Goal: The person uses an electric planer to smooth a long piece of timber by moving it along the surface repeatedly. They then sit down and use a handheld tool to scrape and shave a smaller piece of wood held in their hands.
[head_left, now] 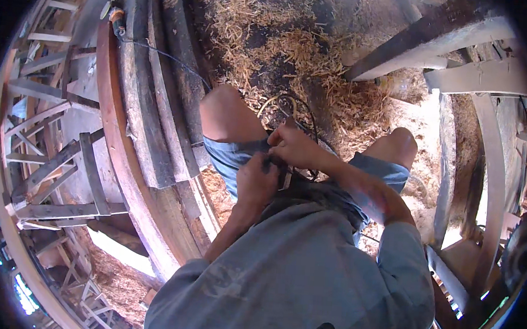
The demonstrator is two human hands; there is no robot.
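Observation:
Both hands meet over my lap, between my bent knees. My left hand is closed around a small dark object, mostly hidden by the fingers. Just above and to its right, my right hand has its fingers curled in a pinch close to the same dark object. What the right fingers grip is too small and covered to make out. Beyond the right hand, loops of dark cable hang between my knees, and a thin light-coloured length shows near its fingertips.
Long dark timber beams and a reddish plank lie to the left. An orange and black power tool rests at their far end, its cord running toward me. Wood shavings cover the ground ahead. Wooden framing stands right.

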